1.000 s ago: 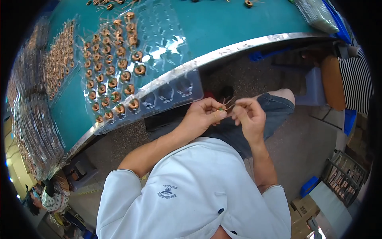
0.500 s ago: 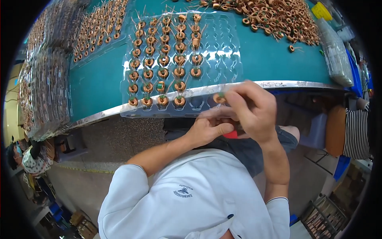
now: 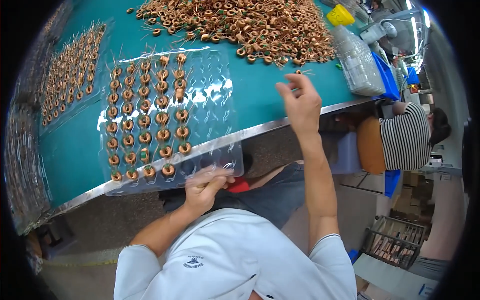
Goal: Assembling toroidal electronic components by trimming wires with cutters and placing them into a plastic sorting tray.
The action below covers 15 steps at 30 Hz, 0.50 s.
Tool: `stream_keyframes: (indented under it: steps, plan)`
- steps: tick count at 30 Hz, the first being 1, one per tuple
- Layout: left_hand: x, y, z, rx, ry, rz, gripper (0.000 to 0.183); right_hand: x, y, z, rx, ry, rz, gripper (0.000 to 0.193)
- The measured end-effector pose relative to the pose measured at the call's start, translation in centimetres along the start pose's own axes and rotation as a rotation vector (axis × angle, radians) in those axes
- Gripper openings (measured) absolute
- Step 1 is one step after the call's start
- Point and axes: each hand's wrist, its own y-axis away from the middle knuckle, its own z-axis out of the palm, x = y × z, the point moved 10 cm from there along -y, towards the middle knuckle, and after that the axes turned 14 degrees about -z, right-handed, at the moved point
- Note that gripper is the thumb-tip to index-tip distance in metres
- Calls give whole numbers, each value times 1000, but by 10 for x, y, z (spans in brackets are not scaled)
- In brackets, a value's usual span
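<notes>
A clear plastic tray (image 3: 218, 112) lies before me, its front part overhanging the table edge. Copper-wound ring coils (image 3: 163, 135) with thin wire leads fill its left columns; the pockets on its right hold none. My left hand (image 3: 204, 189) is closed at the tray's near edge, thumb against the curled fingers, which show partly through the plastic. Out to the right, my right hand (image 3: 302, 102) is raised over the table's front part with nothing in it, thumb and fingers apart. A single coil (image 3: 298, 72) lies just past its fingertips, near the big heap of loose coils (image 3: 270, 30).
A second filled tray (image 3: 75, 75) lies at the left, beside tall stacks of trays (image 3: 25, 155). At the right stand a stack of clear trays (image 3: 357, 62), a yellow object (image 3: 340, 16) and a fan (image 3: 390, 30). A person in a striped top (image 3: 405, 137) sits beyond.
My right hand has let go of a coil and moved out toward the heap. One more coil sits in the tray's fifth column. The view has swung to the right.
</notes>
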Motion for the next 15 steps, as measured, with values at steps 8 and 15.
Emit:
stream_keyframes:
  steps: [8, 15]
  plan:
    - [-4, -3, 15, -121, 16, -7, 24, 94, -34, -20, -106, 386, -76, 28]
    - [-31, 6, 52, -334, -9, -222, 37, 79, 17, -75, 167, -177, 172, 21]
